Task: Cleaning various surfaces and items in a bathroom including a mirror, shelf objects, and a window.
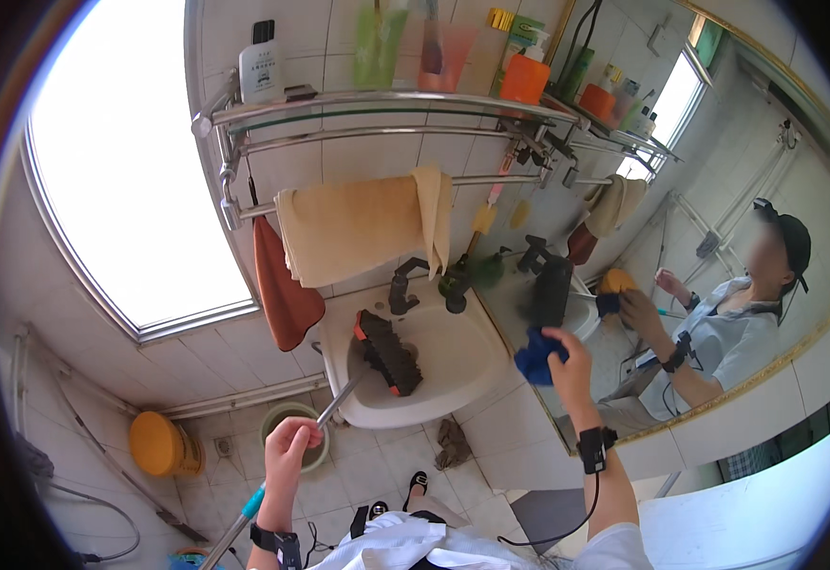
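Note:
My left hand [291, 445] is closed around the metal pole [341, 393] of a long-handled mop, above its teal grip [254, 502]. The mop's dark, rough head [391, 354] with red ends rests in the white sink [477, 372], below the black faucet [403, 288]. On the right, my right hand [572, 369] grips a bunched dark blue cloth [534, 357]. It is held up in front of the wall mirror [719, 123]; the cloth's reflection appears at a distance from the cloth itself.
Over the sink, a metal rack [377, 98] carries bottles and cups, with a beige towel [353, 226] and a reddish-brown cloth [285, 290] below. A yellow bucket [160, 445] and a pale green basin [318, 458] stand on the floor, left of a crumpled dark rag [452, 445].

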Available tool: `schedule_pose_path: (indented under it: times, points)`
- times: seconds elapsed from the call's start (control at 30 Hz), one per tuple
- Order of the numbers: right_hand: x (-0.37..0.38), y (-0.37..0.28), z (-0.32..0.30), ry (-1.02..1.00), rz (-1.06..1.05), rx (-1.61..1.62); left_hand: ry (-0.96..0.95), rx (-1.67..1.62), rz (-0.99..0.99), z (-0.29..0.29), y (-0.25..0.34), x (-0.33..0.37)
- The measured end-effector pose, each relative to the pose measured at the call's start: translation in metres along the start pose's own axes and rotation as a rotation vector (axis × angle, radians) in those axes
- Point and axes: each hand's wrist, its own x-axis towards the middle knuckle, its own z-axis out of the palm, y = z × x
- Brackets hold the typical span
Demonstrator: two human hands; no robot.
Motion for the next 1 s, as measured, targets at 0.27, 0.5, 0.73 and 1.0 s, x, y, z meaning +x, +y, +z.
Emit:
schedule_pose_path:
  times: [0.27,0.5,0.73,1.0]
  points:
    - [0.206,-0.066,-0.016,0.619,-0.366,0.243,0.149,-0.008,-0.019,0.03,0.018,-0.001]
    - [0.259,-0.019,0.094,0.289,-0.603,-0.098,0.168,0.063,-0.004,0.078,0.035,0.02]
    - [0.25,-0.082,0.125,0.101,-0.723,0.057,0.539,0.341,0.356,0.064,0.077,0.161]
    - [0.273,0.003,0.076,0.201,-0.588,-0.184,0.461,0.416,0.219,0.067,0.106,0.217]
